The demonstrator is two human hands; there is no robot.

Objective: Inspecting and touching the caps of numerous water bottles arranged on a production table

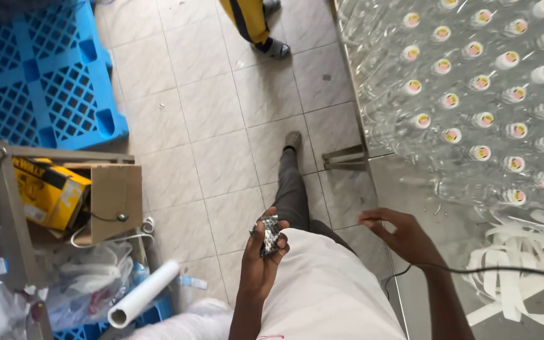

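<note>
Head view, nearest first. White shirt (328,296) of the wearer, bottom centre, w/ grey trouser leg (291,189) stretched fwd over the tiled floor (215,113).

Left hand (260,258): raised, fingers curled closed round a small crumpled silvery patterned object (269,234); kind cannot be told. Held in front of the body, above the floor, well apart from the desk.

Right hand (398,234): fingers loosely spread, holding nothing, at the edge of the metal desk (423,208). Thin black cable (505,269) crosses the forearm.

Desk contents: many clear plastic bottles (480,94) standing in rows, white caps w/ coloured centres. Heap of white strips (524,264) near the front right.

Left side: cardboard box (111,198), open, holding a yellow tool case (48,189) on a shelf frame. Below it, clear plastic bags (89,277), contents unclear. White roll (143,294) lying tilted beside them.

Upper left: blue plastic pallet (45,69) on the floor.

Top centre: another person's leg in yellow-and-dark trousers (247,19), sandal (277,47) on the tiles.
</note>
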